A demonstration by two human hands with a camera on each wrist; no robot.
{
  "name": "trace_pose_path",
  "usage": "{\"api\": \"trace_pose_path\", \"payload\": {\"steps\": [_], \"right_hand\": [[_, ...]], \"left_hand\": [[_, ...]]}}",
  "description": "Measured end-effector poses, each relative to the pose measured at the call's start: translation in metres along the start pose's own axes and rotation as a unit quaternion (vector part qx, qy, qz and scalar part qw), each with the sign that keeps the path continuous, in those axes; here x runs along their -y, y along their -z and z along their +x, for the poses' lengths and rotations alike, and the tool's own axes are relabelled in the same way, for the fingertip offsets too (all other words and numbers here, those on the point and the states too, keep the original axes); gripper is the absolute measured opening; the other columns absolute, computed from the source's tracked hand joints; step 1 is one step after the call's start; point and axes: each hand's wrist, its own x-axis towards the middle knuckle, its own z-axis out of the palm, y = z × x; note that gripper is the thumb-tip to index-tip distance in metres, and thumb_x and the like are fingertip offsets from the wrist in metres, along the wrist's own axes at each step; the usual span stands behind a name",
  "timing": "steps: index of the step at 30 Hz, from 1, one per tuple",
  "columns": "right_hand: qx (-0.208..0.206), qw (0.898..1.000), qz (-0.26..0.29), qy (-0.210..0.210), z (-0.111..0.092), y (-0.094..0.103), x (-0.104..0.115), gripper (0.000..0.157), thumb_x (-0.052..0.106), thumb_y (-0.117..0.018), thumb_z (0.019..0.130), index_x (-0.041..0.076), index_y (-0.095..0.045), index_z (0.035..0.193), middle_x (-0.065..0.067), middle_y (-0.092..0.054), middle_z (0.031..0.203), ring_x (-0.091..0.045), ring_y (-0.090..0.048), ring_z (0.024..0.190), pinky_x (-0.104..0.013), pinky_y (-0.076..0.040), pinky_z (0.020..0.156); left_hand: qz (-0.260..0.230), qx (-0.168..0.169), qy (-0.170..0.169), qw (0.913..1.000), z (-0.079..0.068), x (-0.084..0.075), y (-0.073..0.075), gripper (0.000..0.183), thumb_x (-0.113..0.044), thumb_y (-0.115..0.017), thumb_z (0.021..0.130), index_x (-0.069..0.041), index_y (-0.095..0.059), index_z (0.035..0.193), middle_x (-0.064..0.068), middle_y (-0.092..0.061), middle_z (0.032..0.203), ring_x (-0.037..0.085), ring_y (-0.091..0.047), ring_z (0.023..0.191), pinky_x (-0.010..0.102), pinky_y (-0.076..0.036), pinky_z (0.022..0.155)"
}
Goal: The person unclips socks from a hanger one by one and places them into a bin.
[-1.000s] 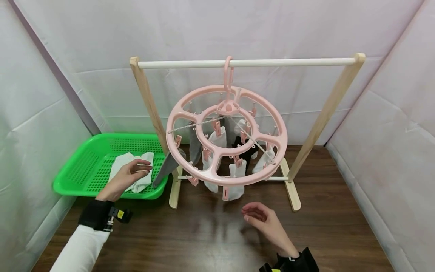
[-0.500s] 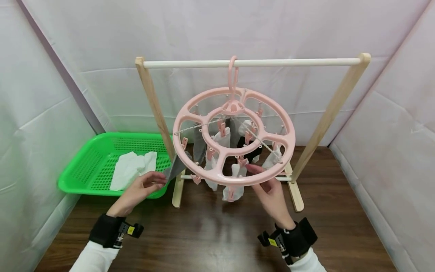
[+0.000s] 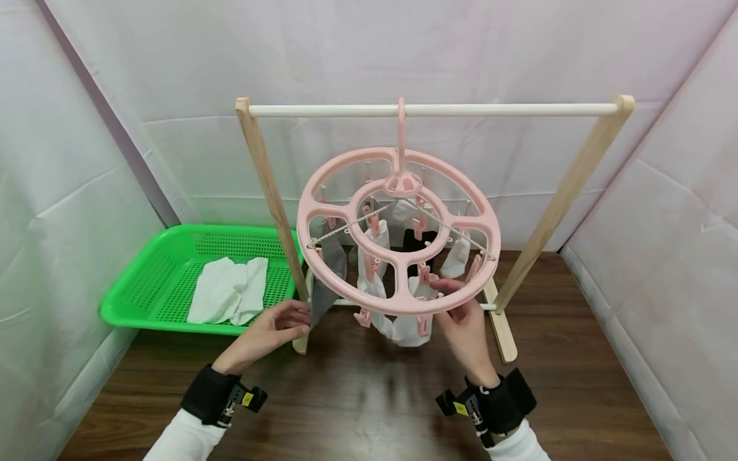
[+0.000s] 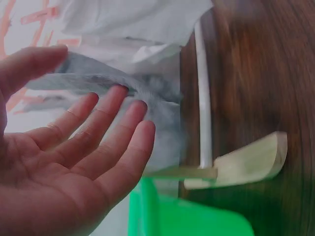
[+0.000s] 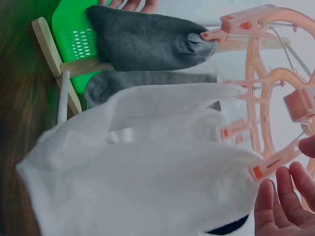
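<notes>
A round pink clip hanger (image 3: 398,306) hangs from a rod with several white, grey and black socks clipped beneath it. My left hand (image 3: 265,336) is at the hanger's left side, its outstretched fingers (image 4: 113,103) touching a grey sock (image 3: 321,306). My right hand (image 3: 464,330) reaches under the front right of the ring. In the right wrist view, its loosely bent fingers (image 5: 290,189) are close to a pink clip (image 5: 275,164) that pinches a white sock (image 5: 147,191). Nothing shows gripped in either hand.
A green basket (image 3: 132,317) on the left holds folded white cloth (image 3: 225,291). The hanger's hook loops over a white rod (image 3: 496,110) between wooden legs (image 3: 556,208). The stand is on a dark wooden table (image 3: 369,397), with pale sheets (image 3: 461,51) around it.
My left hand has moved right from above the basket to the grey sock. My right hand has come up to the ring. The hanger has turned, its near side swinging right.
</notes>
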Motion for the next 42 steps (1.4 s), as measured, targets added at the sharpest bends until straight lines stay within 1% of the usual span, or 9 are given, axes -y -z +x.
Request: {"api": "trace_pose_path", "payload": {"steps": [7, 10, 15, 19, 22, 28, 33, 38, 42], "right_hand": [[0.005, 1.000, -0.021, -0.010, -0.012, 0.002, -0.004, 0.030, -0.010, -0.055, 0.094, -0.013, -0.050, 0.123, -0.009, -0.059, 0.116, -0.014, -0.059, 0.103, -0.025, -0.048, 0.085], [-0.002, 0.999, -0.037, -0.031, -0.020, 0.002, -0.005, 0.028, -0.009, -0.056, 0.093, -0.008, -0.053, 0.121, -0.004, -0.061, 0.112, -0.015, -0.060, 0.100, -0.025, -0.049, 0.081], [-0.016, 0.995, -0.046, -0.085, -0.039, -0.004, -0.011, 0.023, -0.014, -0.058, 0.089, -0.008, -0.057, 0.112, -0.017, -0.061, 0.108, -0.015, -0.061, 0.099, -0.026, -0.050, 0.084], [0.008, 0.992, -0.030, -0.118, -0.054, -0.012, -0.018, 0.019, -0.012, -0.060, 0.089, -0.011, -0.058, 0.108, -0.025, -0.060, 0.107, -0.018, -0.061, 0.098, -0.027, -0.052, 0.083], [0.038, 0.990, -0.022, -0.136, -0.062, -0.022, -0.015, 0.017, -0.006, -0.061, 0.092, -0.009, -0.060, 0.108, -0.023, -0.061, 0.107, -0.020, -0.062, 0.097, -0.027, -0.051, 0.082], [0.091, 0.992, -0.055, -0.061, -0.052, -0.042, 0.017, 0.022, -0.013, -0.060, 0.089, -0.008, -0.060, 0.111, -0.021, -0.060, 0.109, -0.028, -0.060, 0.096, -0.029, -0.050, 0.083], [0.092, 0.993, -0.067, 0.015, -0.036, -0.044, 0.010, 0.035, -0.016, -0.064, 0.085, -0.004, -0.058, 0.118, -0.020, -0.059, 0.112, -0.026, -0.058, 0.098, -0.032, -0.049, 0.084], [0.107, 0.991, -0.082, -0.017, -0.017, -0.045, 0.015, 0.048, -0.005, -0.071, 0.085, 0.003, -0.055, 0.129, -0.014, -0.060, 0.120, -0.026, -0.058, 0.107, -0.034, -0.047, 0.092], [0.151, 0.985, -0.054, -0.059, -0.006, -0.049, 0.023, 0.045, 0.005, -0.071, 0.088, 0.009, -0.057, 0.131, -0.007, -0.061, 0.123, -0.025, -0.057, 0.112, -0.039, -0.044, 0.096]], "left_hand": [[-0.012, -0.011, -0.006, 0.9998, 0.017, 0.008, -0.018, 0.061, -0.015, -0.065, 0.094, 0.002, -0.033, 0.144, 0.023, -0.055, 0.115, 0.037, -0.055, 0.107, 0.042, -0.048, 0.086], [-0.007, -0.007, -0.025, 0.9996, 0.024, 0.009, -0.026, 0.067, -0.015, -0.066, 0.093, 0.000, -0.030, 0.148, 0.021, -0.051, 0.128, 0.036, -0.051, 0.115, 0.047, -0.044, 0.092], [-0.001, 0.015, -0.085, 0.9963, 0.032, 0.012, -0.039, 0.055, -0.014, -0.062, 0.096, -0.001, -0.039, 0.145, 0.018, -0.043, 0.143, 0.031, -0.041, 0.130, 0.050, -0.035, 0.102], [0.003, 0.014, -0.117, 0.9931, 0.035, 0.015, -0.051, 0.021, -0.009, -0.049, 0.102, 0.006, -0.057, 0.114, 0.017, -0.058, 0.097, 0.017, -0.055, 0.088, 0.032, -0.042, 0.079], [0.002, 0.015, -0.108, 0.9941, 0.034, 0.015, -0.060, 0.018, -0.007, -0.043, 0.104, 0.004, -0.053, 0.093, 0.004, -0.036, 0.069, 0.012, -0.035, 0.063, 0.029, -0.029, 0.064], [0.024, 0.015, -0.106, 0.9940, 0.035, 0.013, -0.080, 0.020, -0.006, -0.044, 0.103, -0.002, -0.048, 0.084, -0.003, -0.031, 0.068, 0.010, -0.032, 0.059, 0.027, -0.027, 0.060], [0.043, 0.015, -0.113, 0.9925, 0.034, 0.013, -0.096, 0.018, -0.006, -0.046, 0.102, 0.002, -0.055, 0.090, -0.005, -0.033, 0.067, 0.007, -0.034, 0.059, 0.025, -0.029, 0.058], [0.039, 0.042, -0.119, 0.9913, 0.030, 0.015, -0.109, 0.017, -0.006, -0.044, 0.103, 0.004, -0.056, 0.098, -0.005, -0.032, 0.067, 0.007, -0.033, 0.058, 0.025, -0.028, 0.058], [0.038, 0.063, -0.116, 0.9905, 0.030, 0.015, -0.118, 0.019, -0.005, -0.042, 0.104, -0.002, -0.049, 0.086, -0.005, -0.030, 0.066, 0.006, -0.030, 0.056, 0.024, -0.026, 0.058]]}}
